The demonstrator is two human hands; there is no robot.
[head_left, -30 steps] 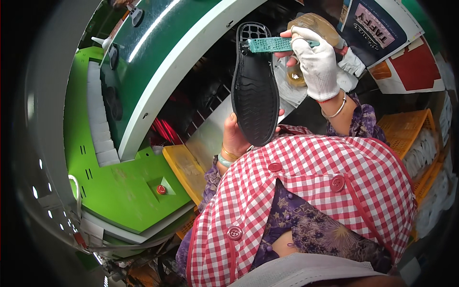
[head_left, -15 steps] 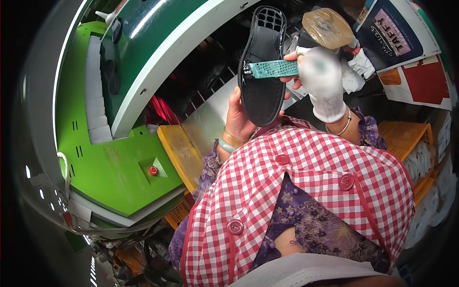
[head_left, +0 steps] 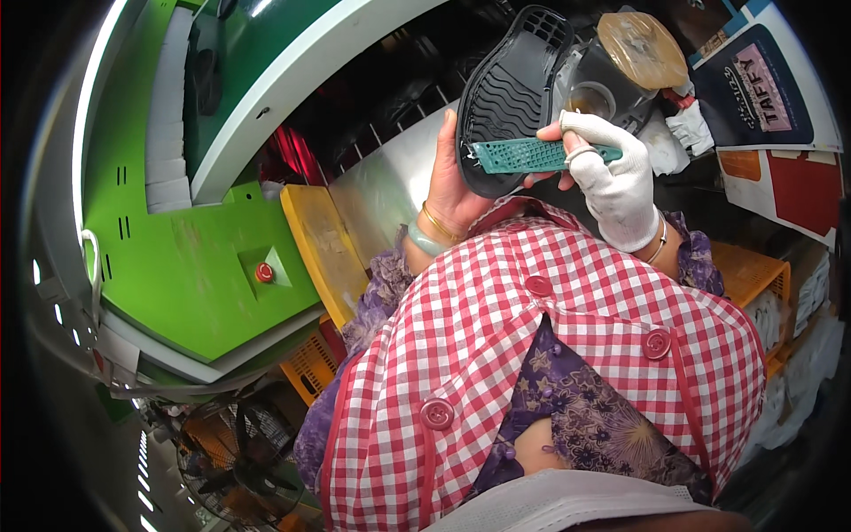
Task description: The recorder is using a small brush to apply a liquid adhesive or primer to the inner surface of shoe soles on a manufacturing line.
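My left hand (head_left: 450, 182) is wrapped round the lower left edge of a black shoe sole (head_left: 510, 93). The sole is tilted, its far end leaning right, with wavy ridges and a grid of square hollows facing me. My right hand (head_left: 612, 182), in a white glove with bare fingertips, pinches a flat green perforated brush (head_left: 536, 156). The brush lies across the lower part of the sole, its whitish, frayed tip at the left rim. Some right fingers sit behind the sole's edge. Just beyond my right hand stands a round container (head_left: 592, 99) with an amber-looking inside.
A tan, plastic-wrapped round lid (head_left: 643, 49) and crumpled white paper (head_left: 663, 146) lie beyond my right hand. At left stands a green machine (head_left: 168, 293) with a red button (head_left: 264, 272). A yellow crate (head_left: 324, 253) is beside my left arm, and an orange crate (head_left: 753, 270) at right.
The sole has turned, its far end leaning right and wavy ridges showing. The brush has moved down along the sole toward its near end, keeping to the left rim. The whole view has shifted slightly.
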